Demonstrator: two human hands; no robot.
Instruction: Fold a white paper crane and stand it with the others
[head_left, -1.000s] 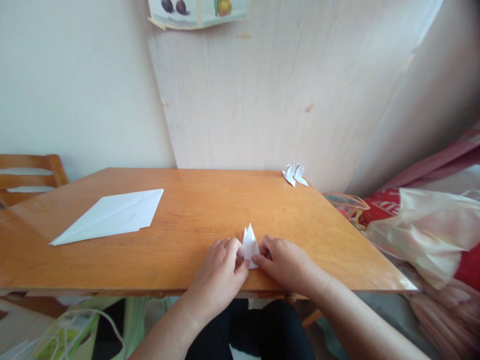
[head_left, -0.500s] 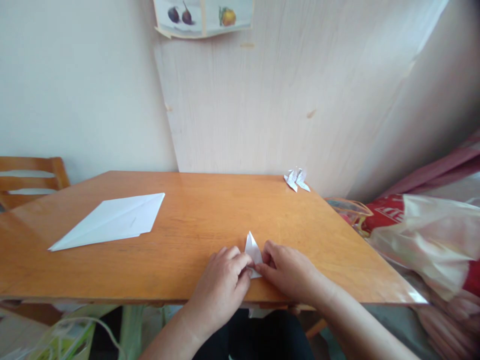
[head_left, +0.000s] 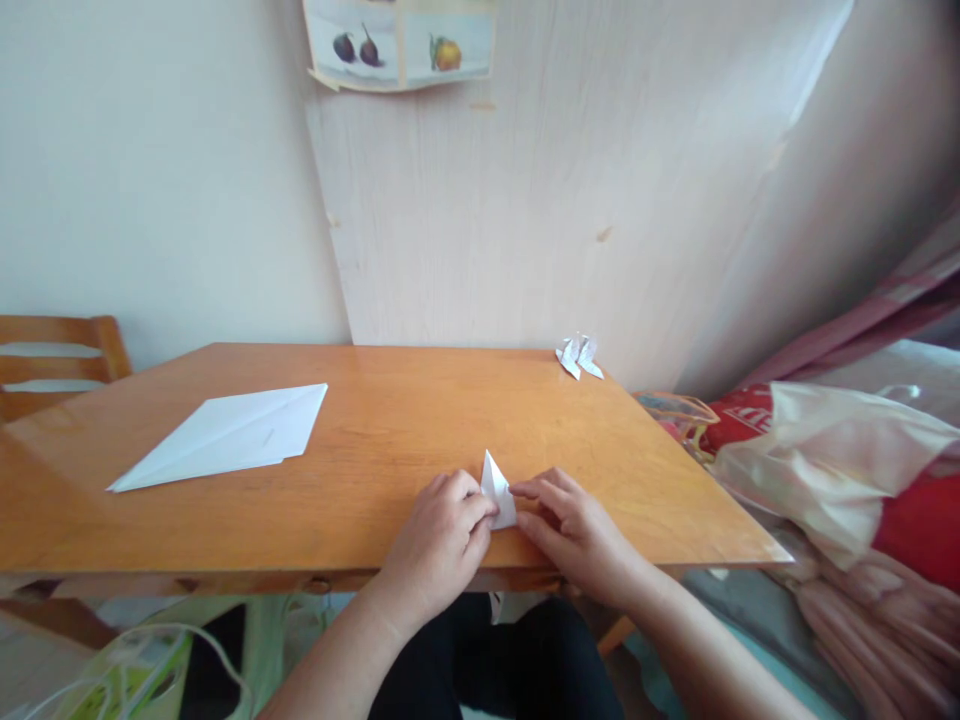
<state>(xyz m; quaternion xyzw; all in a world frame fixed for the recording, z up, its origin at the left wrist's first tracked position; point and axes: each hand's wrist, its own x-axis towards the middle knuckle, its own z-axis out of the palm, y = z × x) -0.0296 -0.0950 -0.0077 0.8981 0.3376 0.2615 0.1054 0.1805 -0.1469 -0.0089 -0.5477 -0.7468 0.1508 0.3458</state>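
A small piece of folded white paper [head_left: 498, 495] lies near the table's front edge, its narrow point facing away from me. My left hand [head_left: 448, 525] grips the paper's left side, fingers curled and thumb close to them. On the other side, my right hand [head_left: 571, 530] has thumb and index finger spread apart, their tips at the paper's right edge. The undersides of the left fingers are hidden.
A larger stack of folded white paper [head_left: 232, 435] lies on the left of the wooden table [head_left: 405, 400]. Small folded paper figures [head_left: 579, 357] stand at the far right corner. Bags [head_left: 832, 460] are heaped beyond the right edge; a chair [head_left: 60, 350] stands at left.
My right thumb and index finger have parted and drawn back to the paper's right edge, uncovering more of it. My left hand stays on the paper. The whole view has shifted slightly.
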